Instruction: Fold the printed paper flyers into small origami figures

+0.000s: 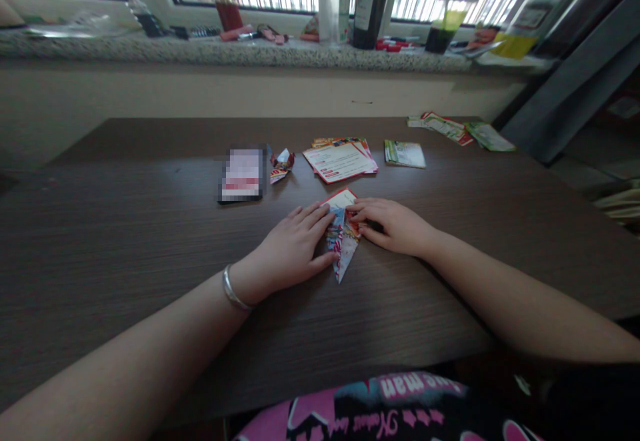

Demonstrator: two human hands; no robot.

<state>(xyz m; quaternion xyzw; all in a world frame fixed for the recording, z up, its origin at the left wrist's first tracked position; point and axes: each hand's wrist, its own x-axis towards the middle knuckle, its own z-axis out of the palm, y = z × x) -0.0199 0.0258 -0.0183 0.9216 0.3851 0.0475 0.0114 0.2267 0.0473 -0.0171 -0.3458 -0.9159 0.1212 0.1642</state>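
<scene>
A folded paper sheet (pixel 345 244) lies on the dark wooden table, its patterned flaps meeting in a point toward me. At its far end a white part with a red edge shows. My left hand (pixel 295 247) rests flat on the paper's left side, fingers stretched out, with a silver bangle on the wrist. On the right flap lie the fingertips of my right hand (pixel 393 224), its fingers bent but apart. Part of the paper is hidden beneath both hands.
Beyond the hands are a phone (pixel 243 174) with a blurred screen, a small folded paper piece (pixel 283 166), a stack of printed cards (pixel 340 159) and a smaller card pile (pixel 405 154). More cards (pixel 445 127) lie at the back right. Bottles and a dark cup (pixel 373 7) line the windowsill.
</scene>
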